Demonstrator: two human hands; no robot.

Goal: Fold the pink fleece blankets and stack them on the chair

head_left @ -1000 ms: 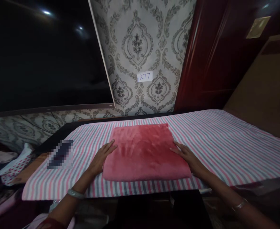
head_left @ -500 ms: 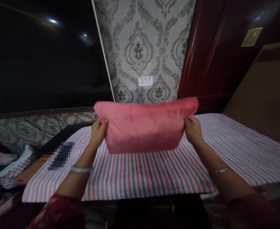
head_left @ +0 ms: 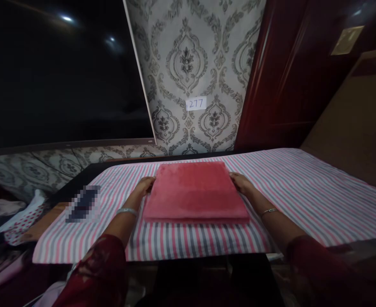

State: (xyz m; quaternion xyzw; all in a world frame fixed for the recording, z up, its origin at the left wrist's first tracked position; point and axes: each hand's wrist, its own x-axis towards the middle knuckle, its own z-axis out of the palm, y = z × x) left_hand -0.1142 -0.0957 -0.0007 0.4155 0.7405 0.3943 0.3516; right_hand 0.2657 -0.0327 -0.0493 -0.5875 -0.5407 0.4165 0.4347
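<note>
A pink, plush-looking folded cloth [head_left: 194, 192] lies flat as a neat square on the striped sheet [head_left: 306, 200]. My left hand [head_left: 145, 186] is at its far left edge, fingers curled in against the side. Opposite it, my right hand [head_left: 239, 182] grips the far right edge, its fingertips partly hidden by the cloth. The folded layers show along the front edge. Both forearms reach forward over the sheet, one on each side of the cloth.
A dark, pixelated object [head_left: 83, 204] lies on the sheet at left. Beyond it are a brown board [head_left: 45, 221] and heaped clothes [head_left: 21, 221]. A large black screen [head_left: 62, 85] stands behind at left. A brown cardboard panel [head_left: 357, 115] leans at right.
The folded cloth has come down from the air onto the striped sheet and now lies flat. Both hands have lowered with it, staying at its sides.
</note>
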